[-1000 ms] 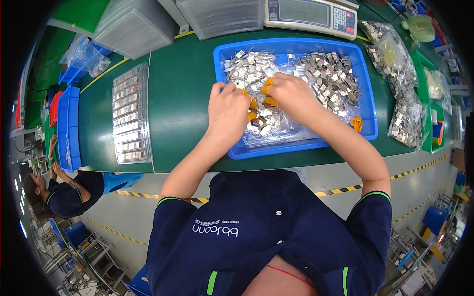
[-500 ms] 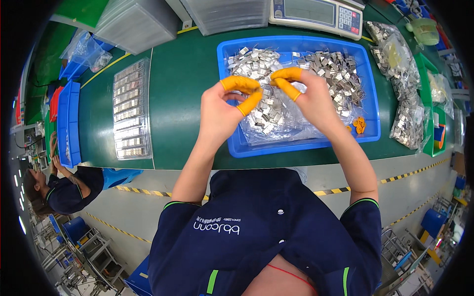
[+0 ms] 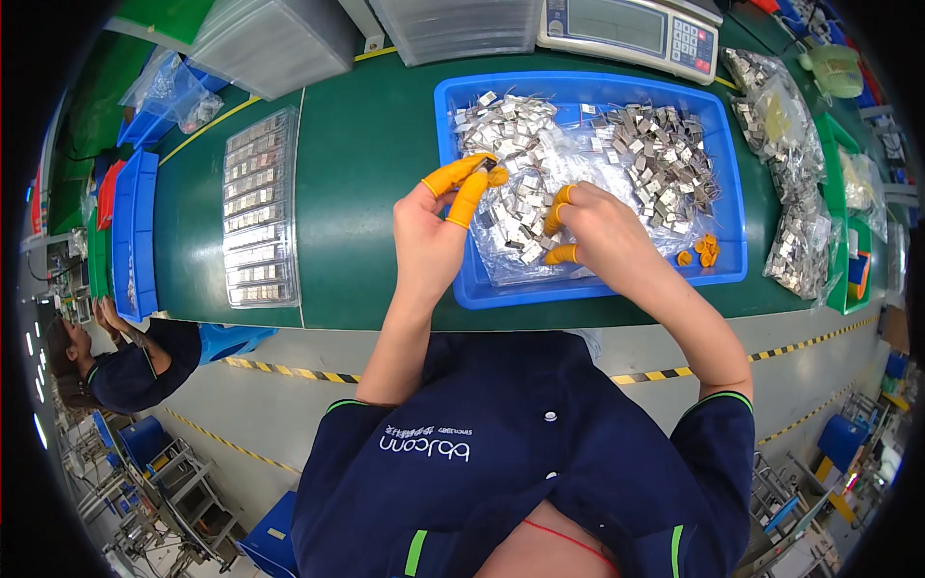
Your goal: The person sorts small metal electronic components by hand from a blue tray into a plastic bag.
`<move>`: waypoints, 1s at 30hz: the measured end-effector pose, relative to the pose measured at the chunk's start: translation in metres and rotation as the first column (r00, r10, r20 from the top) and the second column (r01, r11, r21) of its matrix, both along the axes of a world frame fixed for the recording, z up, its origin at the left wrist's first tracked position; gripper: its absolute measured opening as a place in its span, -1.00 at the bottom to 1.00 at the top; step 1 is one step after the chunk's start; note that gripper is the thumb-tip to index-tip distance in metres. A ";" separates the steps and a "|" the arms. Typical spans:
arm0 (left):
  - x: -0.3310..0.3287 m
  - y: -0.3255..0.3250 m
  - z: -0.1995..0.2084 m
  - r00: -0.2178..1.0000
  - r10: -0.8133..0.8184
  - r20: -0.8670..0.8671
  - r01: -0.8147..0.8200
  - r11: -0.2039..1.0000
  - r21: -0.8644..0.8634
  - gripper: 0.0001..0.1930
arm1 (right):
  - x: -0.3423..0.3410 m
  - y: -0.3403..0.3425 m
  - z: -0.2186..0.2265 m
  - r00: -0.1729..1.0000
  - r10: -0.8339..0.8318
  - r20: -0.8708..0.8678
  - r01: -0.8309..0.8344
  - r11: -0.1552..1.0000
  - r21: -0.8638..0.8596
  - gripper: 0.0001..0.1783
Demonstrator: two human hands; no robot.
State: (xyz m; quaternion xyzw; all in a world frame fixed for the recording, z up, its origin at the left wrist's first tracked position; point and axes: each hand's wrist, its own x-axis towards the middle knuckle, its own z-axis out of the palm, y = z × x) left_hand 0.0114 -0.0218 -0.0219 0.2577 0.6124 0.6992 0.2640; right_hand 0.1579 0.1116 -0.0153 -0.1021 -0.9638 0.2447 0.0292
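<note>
Left hand pinches small dark blocky part, maybe metal, over blue rectangular plastic tray's left side; right hand curled over tray's middle, grip unclear. Part likely light, stiff, slippery: hold flat sides.

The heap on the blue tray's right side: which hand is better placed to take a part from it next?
Probably the right hand: it looks nearer that heap. The left hand is farther away and seems to be pinching a small dark piece.

A white scale stands well apart from striped floor tape.
</note>
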 end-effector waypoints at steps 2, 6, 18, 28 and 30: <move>0.000 -0.003 -0.005 0.995 -0.032 -0.091 0.024 0.996 -0.086 -0.75 | 0.002 -0.004 -0.002 1.000 -0.003 0.004 0.003 0.996 0.087 -0.73; 0.000 -0.001 -0.004 0.995 -0.054 -0.084 0.045 0.993 -0.107 -0.74 | 0.001 -0.007 -0.007 0.999 0.024 -0.046 -0.021 0.998 0.060 -0.73; 0.016 -0.008 0.000 0.951 -0.230 -0.205 0.204 0.969 -0.141 -0.83 | 0.011 -0.005 0.022 0.907 -0.403 -0.125 0.217 0.699 -0.681 -0.83; 0.026 -0.005 0.013 0.876 -0.206 -0.437 0.216 0.976 -0.026 -0.86 | 0.019 -0.026 0.042 0.795 -0.558 -0.240 0.229 0.641 -0.733 -0.78; 0.027 -0.008 0.016 0.870 -0.263 -0.418 0.268 0.962 -0.047 -0.86 | 0.020 -0.030 0.041 0.748 -0.603 -0.276 0.220 0.618 -0.755 -0.80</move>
